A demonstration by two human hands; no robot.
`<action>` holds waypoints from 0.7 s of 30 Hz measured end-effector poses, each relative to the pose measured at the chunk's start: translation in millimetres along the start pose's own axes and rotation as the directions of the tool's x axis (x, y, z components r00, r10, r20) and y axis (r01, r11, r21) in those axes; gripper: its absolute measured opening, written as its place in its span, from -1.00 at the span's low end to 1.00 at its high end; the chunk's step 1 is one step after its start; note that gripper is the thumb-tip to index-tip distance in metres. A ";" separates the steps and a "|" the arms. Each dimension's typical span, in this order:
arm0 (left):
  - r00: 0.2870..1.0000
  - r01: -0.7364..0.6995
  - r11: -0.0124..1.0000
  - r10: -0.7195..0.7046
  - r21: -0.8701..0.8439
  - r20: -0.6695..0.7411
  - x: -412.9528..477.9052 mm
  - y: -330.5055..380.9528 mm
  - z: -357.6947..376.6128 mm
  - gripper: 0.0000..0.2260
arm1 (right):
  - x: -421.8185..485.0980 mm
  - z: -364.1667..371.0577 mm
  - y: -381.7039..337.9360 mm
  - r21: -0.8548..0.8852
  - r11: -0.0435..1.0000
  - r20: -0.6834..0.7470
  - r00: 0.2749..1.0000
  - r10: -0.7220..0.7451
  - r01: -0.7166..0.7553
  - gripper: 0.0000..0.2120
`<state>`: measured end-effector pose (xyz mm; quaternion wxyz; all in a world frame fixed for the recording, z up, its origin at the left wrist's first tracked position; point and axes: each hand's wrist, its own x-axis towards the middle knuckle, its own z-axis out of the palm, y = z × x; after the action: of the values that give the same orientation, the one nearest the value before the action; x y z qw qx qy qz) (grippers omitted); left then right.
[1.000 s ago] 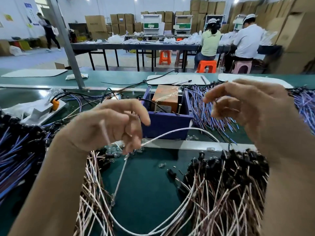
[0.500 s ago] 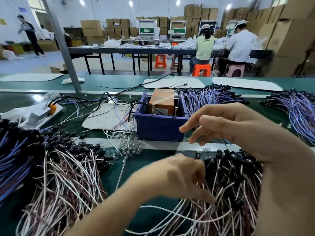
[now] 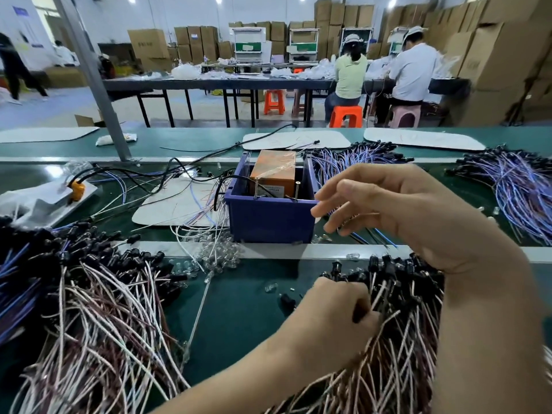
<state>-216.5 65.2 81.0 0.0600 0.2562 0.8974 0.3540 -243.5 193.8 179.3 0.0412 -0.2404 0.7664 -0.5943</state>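
Now that it is lowered, left hand [image 3: 334, 306] is digging into the black-capped leads [image 3: 400, 294], fingers curled among them, probably pinching the next one; right hand [image 3: 397, 213] is waiting above those fingers, loosely open.

Pinkish-white wires [image 3: 397, 339] with black end caps are lying heaped in a tangled fan, in front and right of the blue bin [image 3: 268, 222], caps pointing toward it.

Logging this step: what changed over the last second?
The left hand no longer holds up the long white wire; it swung right and down into the right wire pile. The right hand sank slightly, fingers relaxed. Blue bin and left pile stayed put.
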 end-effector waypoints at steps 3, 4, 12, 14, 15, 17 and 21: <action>0.988 0.100 0.990 -0.088 -0.098 0.124 2.1 -4.2 1.0 -0.86 | 0.7 -0.7 2.6 -0.014 1.000 -0.004 1.000 0.026 -0.026 -0.68; 0.984 0.107 0.989 -0.091 -0.098 0.154 4.0 -6.6 -3.4 -0.87 | 0.9 -1.1 3.1 -0.018 0.999 -0.005 0.999 0.038 -0.038 -0.68; 0.843 0.522 0.799 -0.430 0.298 -0.323 13.7 -108.9 -131.7 -0.87 | 7.6 3.4 7.4 -0.066 0.988 -0.024 0.990 0.139 -0.140 -0.80; 0.749 0.659 0.645 -0.608 0.387 -0.262 -0.8 -142.9 -153.5 -0.79 | 10.0 6.3 8.6 -0.080 0.983 -0.019 0.986 0.167 -0.168 -0.80; 0.729 0.665 0.626 -0.663 0.408 -0.171 -7.5 -153.5 -159.2 -0.80 | 11.0 7.7 9.2 -0.082 0.980 -0.016 0.984 0.178 -0.179 -0.80; 0.733 0.638 0.679 -0.680 0.362 -0.018 -16.1 -164.3 -164.4 -0.84 | 13.1 11.0 9.9 -0.087 0.978 -0.006 0.981 0.192 -0.192 -0.80; 0.752 0.576 0.708 -0.655 0.408 0.076 -19.6 -161.9 -168.2 -0.79 | 16.9 15.9 12.1 -0.108 0.974 0.003 0.979 0.202 -0.201 -0.81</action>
<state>-315.8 -146.4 96.5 0.2241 -0.0166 0.9678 0.1129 -256.7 174.7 167.2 0.0935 -0.1674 0.8173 -0.5433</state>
